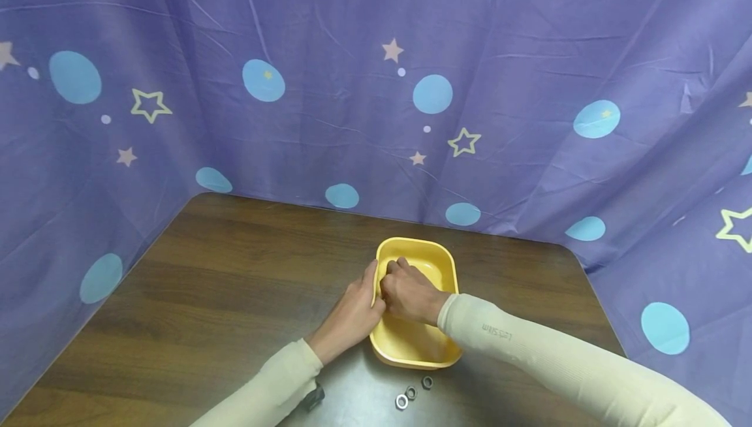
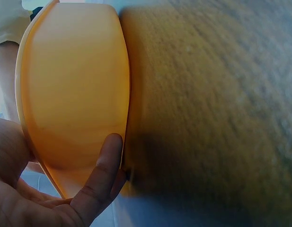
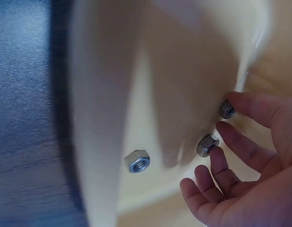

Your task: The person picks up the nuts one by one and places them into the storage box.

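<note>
Left hand (image 1: 352,313) is gripping a yellow plastic bin (image 1: 411,345) by its side; right hand (image 1: 411,291) is resting half-curled at hex nuts (image 3: 207,145) lying inside, can't tell if pinching. Nuts probably handling light, hard, slippery; opposite flats likely giving best hold.

Yellow tub (image 1: 411,347), starry purple curtain (image 1: 346,29)

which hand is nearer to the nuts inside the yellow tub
Right: the right hand is inside the tub, up against two of the nuts. The left hand is farther off, gripping the tub's side wall.
</note>
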Available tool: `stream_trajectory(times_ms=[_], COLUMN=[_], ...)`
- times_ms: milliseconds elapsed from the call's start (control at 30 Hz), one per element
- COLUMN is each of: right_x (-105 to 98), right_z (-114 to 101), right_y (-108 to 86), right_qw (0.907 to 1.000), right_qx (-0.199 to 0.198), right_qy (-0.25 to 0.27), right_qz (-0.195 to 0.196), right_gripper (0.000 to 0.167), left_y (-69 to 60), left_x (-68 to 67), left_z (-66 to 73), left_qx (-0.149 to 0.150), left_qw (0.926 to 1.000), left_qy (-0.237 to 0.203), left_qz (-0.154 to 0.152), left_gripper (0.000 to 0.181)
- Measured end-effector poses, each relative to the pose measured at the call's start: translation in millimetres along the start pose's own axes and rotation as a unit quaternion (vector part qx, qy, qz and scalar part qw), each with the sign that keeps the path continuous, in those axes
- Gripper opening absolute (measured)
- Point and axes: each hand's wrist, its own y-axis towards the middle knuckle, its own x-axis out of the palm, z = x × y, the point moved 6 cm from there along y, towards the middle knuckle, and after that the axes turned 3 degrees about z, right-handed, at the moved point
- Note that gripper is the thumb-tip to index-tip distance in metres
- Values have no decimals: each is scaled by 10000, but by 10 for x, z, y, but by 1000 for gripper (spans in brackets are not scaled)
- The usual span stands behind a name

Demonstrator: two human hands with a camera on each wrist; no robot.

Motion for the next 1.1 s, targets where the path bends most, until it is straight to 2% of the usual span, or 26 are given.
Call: stream_trajectory(times_ms=[33, 67, 133, 267, 500, 733, 867, 1100], right_x=[-129, -283, -364, -535, -606, -637, -656, -688], right_z=[-81, -164, -186, -250, -239, -251, -243, -224], right_y=[-4, -16, -42, -121, -250, -331, -387, -498], right_qw=[10000, 10000, 9996, 9992, 9987, 9987, 9979, 9961], right_qx=[27, 53, 182, 376, 494, 433, 552, 754], right_qy=[-3, 59, 205, 108, 159, -3, 82, 166], right_qz=[-37, -37, -25, -53, 21, 270, 320, 426], right_gripper=[17, 18, 18, 14, 23, 20, 22, 24], left_y=[0, 4, 7, 14, 2, 0, -1, -6], left_x=[2, -17, -8, 2, -5, 3, -7, -32], left_z=[1, 49, 44, 36, 23, 25, 24, 18], left_qx=[-22, -171, -251, -318, -39, -493, -549, -708], left_qw=[10000, 9998, 9996, 9993, 10000, 9985, 9982, 9970], left_qy=[17, 33, 93, 122, -8, 137, 70, 218], left_qz=[-18, -78, -122, -143, -7, -206, -244, -238], left_gripper=[77, 76, 76, 77, 77, 78, 78, 78])
